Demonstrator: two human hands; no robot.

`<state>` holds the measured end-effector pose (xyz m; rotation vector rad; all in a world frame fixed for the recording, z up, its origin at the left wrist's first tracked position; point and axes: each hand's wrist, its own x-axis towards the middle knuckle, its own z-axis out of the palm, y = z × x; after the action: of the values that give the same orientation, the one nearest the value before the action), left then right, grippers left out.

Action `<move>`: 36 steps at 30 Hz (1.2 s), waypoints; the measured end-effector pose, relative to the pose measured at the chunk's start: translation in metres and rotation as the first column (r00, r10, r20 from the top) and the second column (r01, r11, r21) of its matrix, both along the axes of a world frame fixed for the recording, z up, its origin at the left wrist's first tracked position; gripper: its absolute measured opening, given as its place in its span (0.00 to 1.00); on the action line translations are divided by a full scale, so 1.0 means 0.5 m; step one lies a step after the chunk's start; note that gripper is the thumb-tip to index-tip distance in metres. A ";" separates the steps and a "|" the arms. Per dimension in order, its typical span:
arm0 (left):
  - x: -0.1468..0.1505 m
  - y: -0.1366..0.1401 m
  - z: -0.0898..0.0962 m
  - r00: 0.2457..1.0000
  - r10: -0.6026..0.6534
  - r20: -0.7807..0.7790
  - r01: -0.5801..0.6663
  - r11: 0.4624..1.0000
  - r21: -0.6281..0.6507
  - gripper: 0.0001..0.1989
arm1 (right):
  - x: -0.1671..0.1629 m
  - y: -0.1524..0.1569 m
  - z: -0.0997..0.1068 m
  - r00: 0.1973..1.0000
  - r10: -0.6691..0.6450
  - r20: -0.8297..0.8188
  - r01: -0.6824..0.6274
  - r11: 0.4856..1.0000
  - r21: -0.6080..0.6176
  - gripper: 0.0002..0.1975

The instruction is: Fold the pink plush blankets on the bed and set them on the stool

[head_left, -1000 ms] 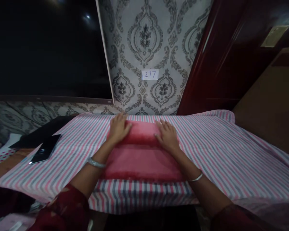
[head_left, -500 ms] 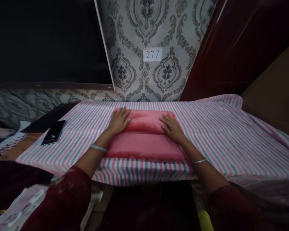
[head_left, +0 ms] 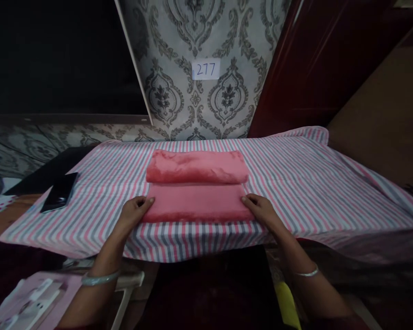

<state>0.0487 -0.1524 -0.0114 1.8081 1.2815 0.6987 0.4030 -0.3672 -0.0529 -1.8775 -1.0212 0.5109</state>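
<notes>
A plush pink towel (head_left: 196,201) lies across the table, its far part folded over into a thick band and its near part lying flat. At the near part's left edge, my left hand (head_left: 133,213) is closed, thumb and fingers pinching the cloth. Opposite it, my right hand (head_left: 262,211) pinches the right edge in the same way. Both hands are just in front of the folded band and do not touch it. The towel's near edge runs along the table's front edge.
A striped cloth (head_left: 306,183) covers the table and hangs over its front. On the left lies a black phone (head_left: 60,192). Behind are a large dark screen (head_left: 62,59) and a patterned wall with a paper label (head_left: 205,68) reading 277. A dark red panel (head_left: 306,68) stands at right.
Both hands have come off the far folded band, where they lay flat, and moved nearer to me. They now grip the towel's left and right edges. The view has shifted slightly.
</notes>
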 end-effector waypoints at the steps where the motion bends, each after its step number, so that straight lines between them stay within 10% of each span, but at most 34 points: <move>1: 0.007 0.003 0.004 0.999 -0.015 0.030 0.016 0.999 -0.042 0.26 | 0.001 0.006 0.003 0.998 0.010 -0.057 -0.009 1.000 0.015 0.22; 12: 0.020 0.044 0.024 0.887 0.146 0.438 0.034 0.925 -0.379 0.21 | 0.006 0.041 0.006 0.616 0.190 -0.764 -0.034 0.976 0.215 0.16; 20: 0.031 0.041 0.037 0.900 0.091 0.426 0.159 0.841 -0.517 0.19 | 0.019 0.061 0.006 0.686 0.121 -0.718 -0.097 0.992 0.074 0.17; 31: 0.029 0.030 -0.008 0.958 0.106 0.267 -0.072 0.988 -0.136 0.26 | 0.017 0.054 -0.031 0.839 -0.035 -0.544 0.140 0.978 0.153 0.18; 36: 0.003 0.018 0.014 0.918 0.063 0.392 0.103 0.915 -0.389 0.28 | -0.001 0.026 -0.006 0.801 0.058 -0.595 0.039 0.988 0.148 0.20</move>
<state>0.0502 -0.1437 -0.0046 1.2612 1.0366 0.6880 0.4027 -0.3543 -0.0561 -1.4212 -0.6169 0.9349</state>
